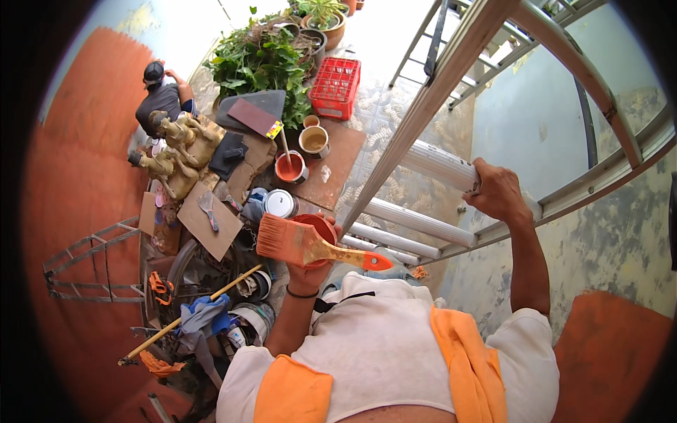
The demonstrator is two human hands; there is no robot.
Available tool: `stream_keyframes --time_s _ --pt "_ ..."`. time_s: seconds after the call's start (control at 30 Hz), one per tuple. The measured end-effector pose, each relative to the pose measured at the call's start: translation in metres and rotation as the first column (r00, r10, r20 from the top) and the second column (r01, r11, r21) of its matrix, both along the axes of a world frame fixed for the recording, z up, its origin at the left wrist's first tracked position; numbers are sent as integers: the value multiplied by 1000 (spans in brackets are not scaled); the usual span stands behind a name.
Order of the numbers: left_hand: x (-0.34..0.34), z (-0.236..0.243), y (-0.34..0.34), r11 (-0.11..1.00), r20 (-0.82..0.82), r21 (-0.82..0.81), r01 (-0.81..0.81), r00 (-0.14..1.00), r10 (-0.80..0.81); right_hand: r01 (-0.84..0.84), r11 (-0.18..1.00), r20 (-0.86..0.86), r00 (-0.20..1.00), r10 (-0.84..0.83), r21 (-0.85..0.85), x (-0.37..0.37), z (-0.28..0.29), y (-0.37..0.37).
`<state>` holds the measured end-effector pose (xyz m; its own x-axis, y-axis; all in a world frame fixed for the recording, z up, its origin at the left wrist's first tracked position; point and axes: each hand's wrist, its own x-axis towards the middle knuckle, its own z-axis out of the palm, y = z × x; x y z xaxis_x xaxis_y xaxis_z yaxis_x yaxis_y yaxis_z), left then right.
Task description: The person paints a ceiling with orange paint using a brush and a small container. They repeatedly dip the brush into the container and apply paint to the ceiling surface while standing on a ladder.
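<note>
My left hand point(305, 278) is closed round a small paint pot point(326, 227) with red paint inside. A wide paintbrush point(310, 243) lies across the pot, its bristles stained orange-red and its wooden handle tipped orange. The brush hides most of the pot and part of my fingers, so I cannot tell whether they also press on the brush. On the other side, my right hand point(498, 189) is wrapped round the end of a rung of an aluminium ladder point(437, 166). More rungs run below it, close in front of my body.
Open paint cans point(290, 168) and a closed white-lidded can point(280, 204) stand on the floor ahead. Nearby are a red crate point(336, 88), leafy plants point(257, 60), brown statues point(180, 148) and a cluttered pile with a yellow pole point(194, 314). Another person point(161, 99) is at the far left.
</note>
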<state>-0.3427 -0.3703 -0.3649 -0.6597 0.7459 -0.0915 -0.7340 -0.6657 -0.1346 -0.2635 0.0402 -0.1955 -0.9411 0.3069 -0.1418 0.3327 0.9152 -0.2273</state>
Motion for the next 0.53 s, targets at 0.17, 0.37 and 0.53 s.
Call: stream_keyframes --time_s 0.17,0.37,0.53 --pt "-22 -17 2 1000 50 -9 5 999 -5 -50 998 -47 998 52 46 -9 -3 12" --pt "-47 -24 7 996 -2 -86 -19 1000 19 -29 995 -33 999 32 93 -32 8 21" --pt "-74 -26 25 996 9 -87 -30 999 31 -54 989 -54 997 62 135 -79 32 64"
